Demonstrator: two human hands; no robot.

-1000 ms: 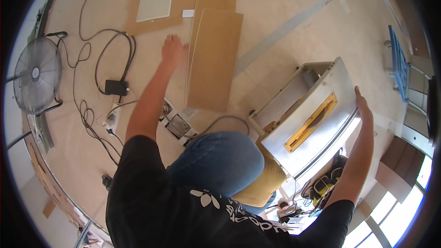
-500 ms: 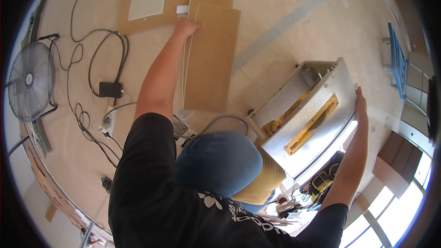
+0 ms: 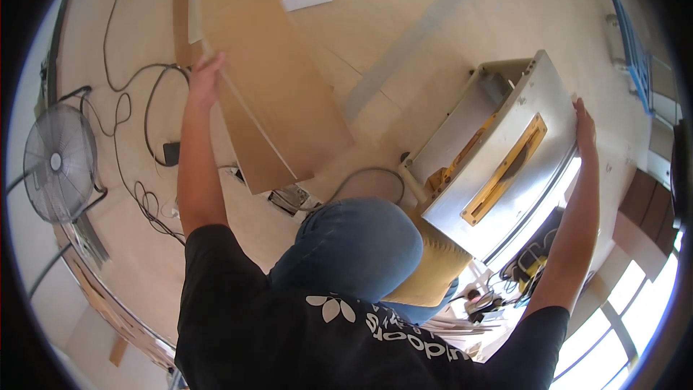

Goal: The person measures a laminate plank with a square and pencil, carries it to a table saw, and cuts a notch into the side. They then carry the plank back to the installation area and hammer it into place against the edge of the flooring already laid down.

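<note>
Fingers (image 3: 214, 65) of your left hand (image 3: 204, 79) wrap the near edge of a long brown board (image 3: 278, 83), closed on it, and the board slants across the upper middle of the view, raised off the floor (image 3: 404, 14) at your end. Your right hand (image 3: 585, 126) lies flat along the far edge of the grey saw table (image 3: 505, 166), fingers stretched out rather than curled; whether they grip the rim is hard to tell at this bend of the lens. That table top is metal with a yellow insert (image 3: 505, 170) set in its slot. You sit low, blue-jeaned knee (image 3: 354, 245) up between your arms, on a pale wooden floor with a lighter strip running diagonally across it. Black cables (image 3: 137, 123) loop over the floor to your left, close to a round fan (image 3: 59, 162) standing by the wall. More brown boards and a white panel (image 3: 307, 1) lie flat beyond the lifted one. Bright windows (image 3: 635, 303) fill the lower right.
</note>
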